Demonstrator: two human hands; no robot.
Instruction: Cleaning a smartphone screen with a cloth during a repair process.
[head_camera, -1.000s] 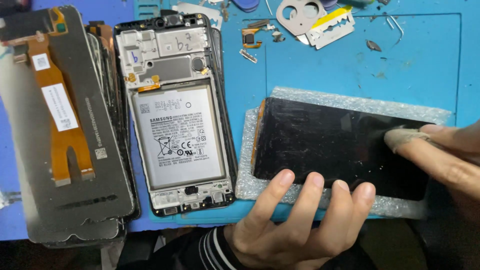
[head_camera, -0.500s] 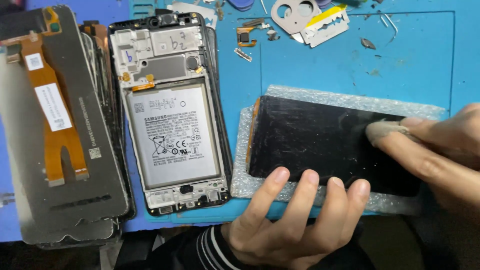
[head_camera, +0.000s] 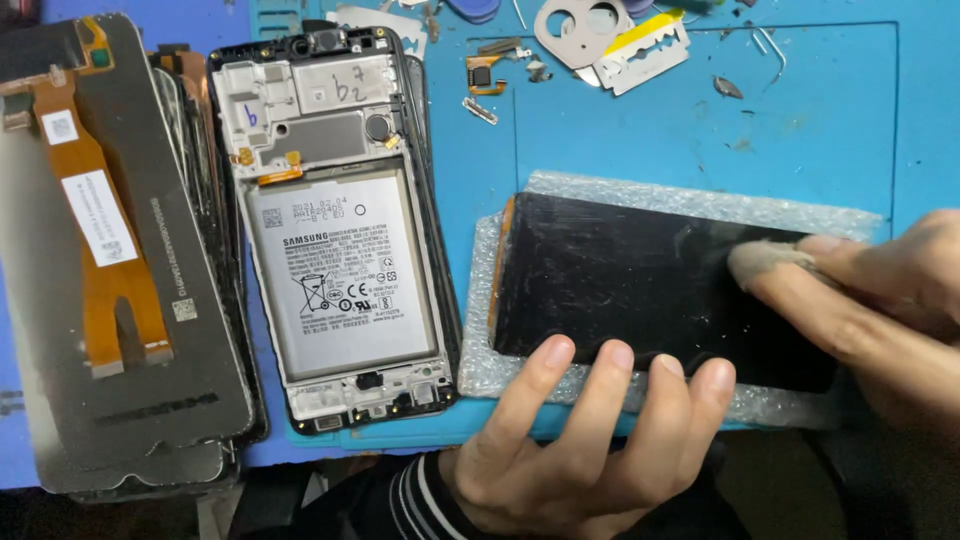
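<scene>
Two hands, one black screen panel (head_camera: 640, 280), one bubble-wrap sheet (head_camera: 690, 200), one opened phone frame (head_camera: 335, 230), one razor blade (head_camera: 640, 48), one wiping pad (head_camera: 765, 262).

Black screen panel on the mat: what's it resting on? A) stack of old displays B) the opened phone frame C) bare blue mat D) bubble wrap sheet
D: the black screen panel lies on a bubble wrap sheet whose edges show all round it, with the left hand steadying its near edge.

Black rectangular screen panel (head_camera: 640, 285) at four o'clock, lying on grey bubble wrap (head_camera: 700, 200). White-grey rectangular battery label (head_camera: 340, 280) at centre-left. Two white labels, small (head_camera: 60, 127) and oblong (head_camera: 100, 218), at nine o'clock on an orange flex ribbon (head_camera: 110, 290).
</scene>
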